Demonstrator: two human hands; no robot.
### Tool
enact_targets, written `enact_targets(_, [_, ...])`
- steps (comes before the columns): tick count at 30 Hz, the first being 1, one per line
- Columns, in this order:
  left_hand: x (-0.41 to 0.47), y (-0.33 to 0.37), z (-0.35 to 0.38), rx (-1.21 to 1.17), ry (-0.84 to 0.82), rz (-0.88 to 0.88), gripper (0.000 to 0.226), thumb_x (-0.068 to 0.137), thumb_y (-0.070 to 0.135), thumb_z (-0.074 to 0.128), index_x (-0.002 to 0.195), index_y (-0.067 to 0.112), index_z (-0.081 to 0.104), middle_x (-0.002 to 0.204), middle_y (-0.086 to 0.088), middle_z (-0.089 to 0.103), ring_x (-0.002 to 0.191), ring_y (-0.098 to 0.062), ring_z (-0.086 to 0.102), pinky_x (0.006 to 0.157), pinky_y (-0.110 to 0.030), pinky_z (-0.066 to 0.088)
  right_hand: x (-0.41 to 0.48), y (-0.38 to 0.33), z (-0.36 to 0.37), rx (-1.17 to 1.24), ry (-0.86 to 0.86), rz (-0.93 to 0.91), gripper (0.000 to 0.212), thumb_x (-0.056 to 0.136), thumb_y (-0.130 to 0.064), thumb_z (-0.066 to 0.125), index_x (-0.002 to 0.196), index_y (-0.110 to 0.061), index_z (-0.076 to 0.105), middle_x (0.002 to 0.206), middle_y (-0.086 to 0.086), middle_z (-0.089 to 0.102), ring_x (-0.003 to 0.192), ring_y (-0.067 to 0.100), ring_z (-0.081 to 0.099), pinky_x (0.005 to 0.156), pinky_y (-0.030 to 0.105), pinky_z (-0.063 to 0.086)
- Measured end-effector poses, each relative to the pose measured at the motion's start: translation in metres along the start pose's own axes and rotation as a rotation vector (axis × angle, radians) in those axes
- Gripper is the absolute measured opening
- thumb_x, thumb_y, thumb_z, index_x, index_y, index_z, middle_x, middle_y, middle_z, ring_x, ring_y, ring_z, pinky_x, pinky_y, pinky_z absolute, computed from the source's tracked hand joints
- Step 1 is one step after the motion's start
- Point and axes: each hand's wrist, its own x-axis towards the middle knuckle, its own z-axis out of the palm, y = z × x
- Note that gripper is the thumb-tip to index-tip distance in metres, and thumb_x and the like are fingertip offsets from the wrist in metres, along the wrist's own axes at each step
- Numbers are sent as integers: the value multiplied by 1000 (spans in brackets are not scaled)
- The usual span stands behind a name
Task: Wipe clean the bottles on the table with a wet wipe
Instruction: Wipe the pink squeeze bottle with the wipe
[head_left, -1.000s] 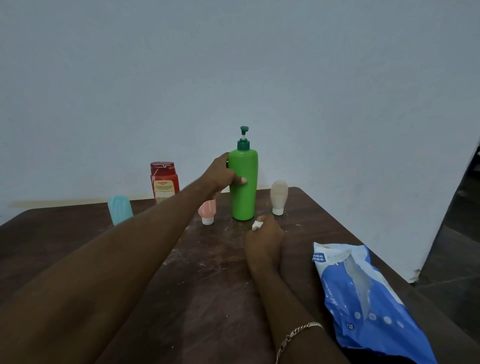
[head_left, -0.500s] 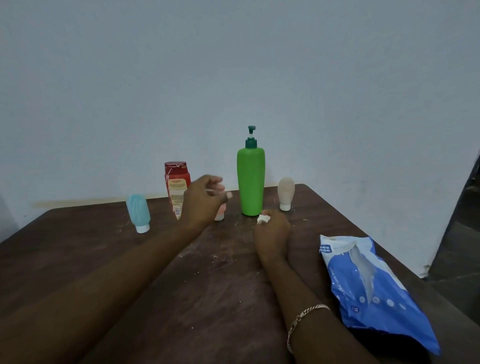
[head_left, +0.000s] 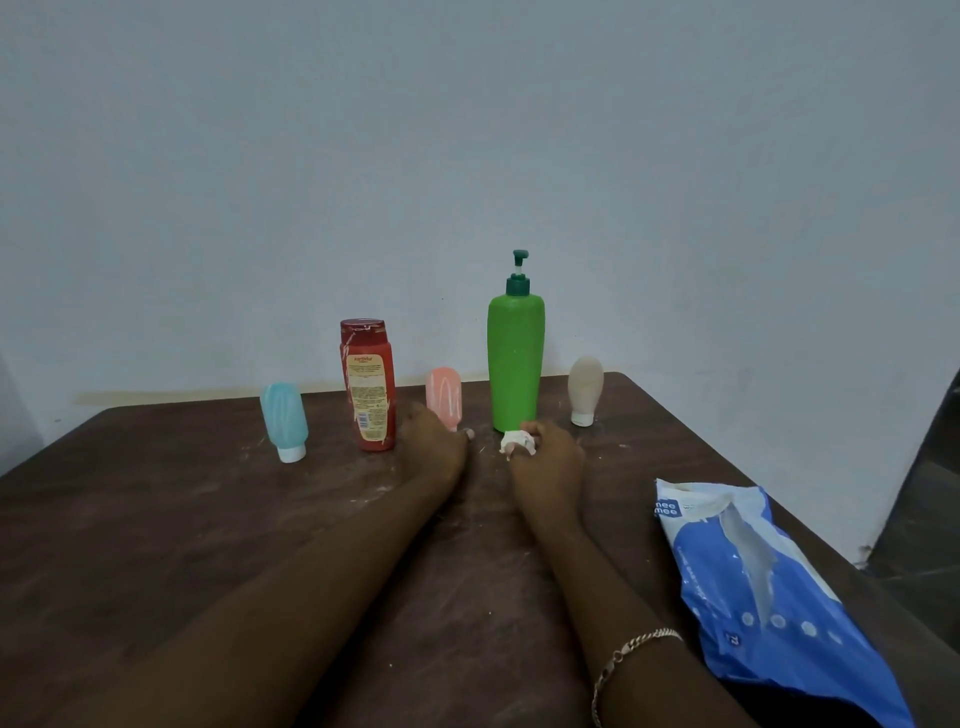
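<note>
Against a pale wall, five bottles stand on the table (head_left: 156, 519), pink (head_left: 444, 396) and blue (head_left: 283, 418) looking streaked; right hand (head_left: 548, 462) pinches a balled wipe (head_left: 514, 441), left hand (head_left: 436, 447) lies empty, fingers loosely curled, so wiping seems unfinished.

The pump bottle (head_left: 515, 358) is bright green with a dark green pump; at its 9 o'clock stand a pink tube (head_left: 444, 396), a red bottle (head_left: 367, 384) and a light blue tube (head_left: 283, 418). At its 3 o'clock is a beige tube (head_left: 585, 387). The wipes pack (head_left: 763, 587) is blue and white, on the dark brown table (head_left: 156, 519).

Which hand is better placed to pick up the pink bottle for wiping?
Probably the left hand: it lies empty just before the pink bottle, while the right hand holds the wipe.
</note>
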Motion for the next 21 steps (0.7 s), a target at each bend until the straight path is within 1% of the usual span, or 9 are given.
enact_targets(4, [8, 3, 9, 81, 16, -24, 72, 77, 31, 84, 129, 0, 47, 128, -16, 57, 114, -38, 60, 92, -45, 53, 4, 2, 2, 19, -8, 3, 20, 79, -8, 68, 99, -10, 73, 94, 10, 74, 86, 26, 67, 63, 13, 31])
enact_targets(7, [13, 2, 10, 114, 8, -32, 66, 78, 29, 82, 128, -1, 51, 129, -17, 57, 114, -38, 60, 91, -45, 54, 4, 1, 1, 42, -13, 37, 31, 78, -7, 71, 108, -8, 70, 98, 10, 73, 89, 22, 67, 66, 9, 33])
enact_targets(10, [11, 1, 6, 101, 3, -47, 56, 79, 24, 82, 124, 2, 57, 127, -18, 62, 115, -39, 62, 90, -48, 57, 4, -3, -1, 101, -18, 73, 27, 75, -9, 76, 101, -11, 70, 93, 7, 74, 87, 21, 68, 78, 24, 50])
enact_targets(12, [5, 0, 1, 83, -16, -37, 51, 81, 22, 81, 124, 2, 59, 126, -18, 64, 116, -39, 62, 89, -46, 57, 3, -5, -2, 106, -21, 59, 22, 73, -11, 77, 94, -13, 72, 87, 3, 74, 83, 19, 68, 81, 32, 54])
enact_targets(13, [0, -2, -3, 64, -31, -15, 50, 82, 21, 80, 123, 1, 59, 126, -17, 64, 116, -38, 62, 88, -44, 57, 1, -6, -2, 112, -22, 49, 21, 73, -11, 77, 93, -14, 73, 85, 1, 74, 80, 16, 68, 80, 32, 55])
enact_targets(15, [-9, -8, -12, 27, -70, 43, 48, 82, 23, 78, 121, 1, 61, 122, -17, 67, 111, -34, 64, 85, -41, 58, -1, -9, -2, 136, -32, 22, 20, 73, -10, 77, 92, -15, 75, 82, -2, 74, 75, 9, 68, 75, 24, 54])
enact_targets(18, [-24, -21, -36, -17, -119, 65, 45, 83, 26, 78, 120, 5, 66, 119, -12, 70, 103, -27, 67, 80, -34, 58, -6, -16, -3, 210, -108, -27, 19, 74, -4, 75, 90, -13, 77, 74, -12, 70, 67, -8, 64, 65, 8, 46])
enact_targets(19, [-29, -25, -47, -23, -141, 64, 44, 84, 27, 78, 121, 7, 67, 119, -10, 70, 100, -23, 68, 77, -31, 58, -8, -17, -2, 235, -139, -41, 18, 75, -2, 75, 90, -12, 77, 73, -14, 69, 67, -11, 63, 65, 6, 44])
enact_targets(21, [-38, -36, -70, -40, -185, 61, 44, 85, 29, 77, 124, 12, 67, 120, -7, 71, 95, -15, 68, 72, -24, 56, -12, -21, 1, 260, -180, -60, 17, 76, -4, 77, 91, -11, 78, 79, -12, 73, 73, -6, 66, 71, 11, 48])
